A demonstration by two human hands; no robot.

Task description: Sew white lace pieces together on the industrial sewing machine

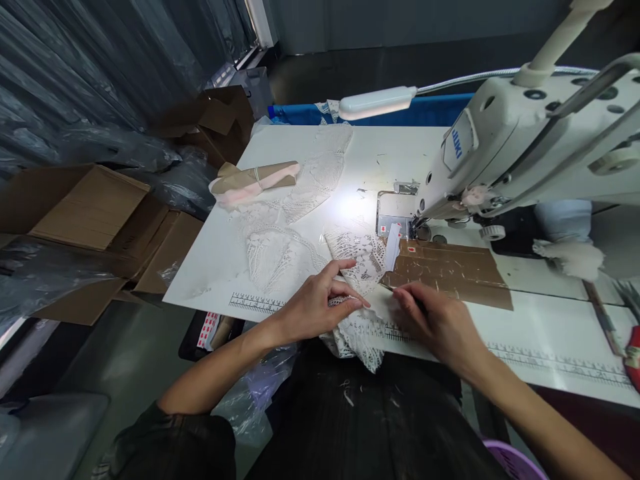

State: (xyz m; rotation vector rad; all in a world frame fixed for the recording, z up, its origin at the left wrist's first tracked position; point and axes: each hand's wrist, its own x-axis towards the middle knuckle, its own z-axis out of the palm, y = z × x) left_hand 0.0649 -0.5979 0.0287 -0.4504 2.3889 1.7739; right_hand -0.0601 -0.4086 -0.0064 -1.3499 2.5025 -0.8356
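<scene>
White lace fabric (357, 257) lies on the sewing table near its front edge, and part of it hangs over toward my lap. My left hand (323, 300) pinches the lace between thumb and fingers, with the index finger stretched over it. Just to the right, my right hand (435, 317) is closed around a slim tool with a narrow tip (386, 287); most of it is hidden in the fingers. That tip points at the lace edge. A small white strip (393, 247) stands by the lace, beside the needle area of the sewing machine (465, 153).
More lace (280, 260) spreads to the left, by a tied brown-and-pink roll (257, 181). Brown cardboard (450, 273) lies right of the needle. A lit lamp (377, 102) hangs above. Red-handled scissors (634, 357) lie at far right. Cardboard boxes (95, 207) stand left of the table.
</scene>
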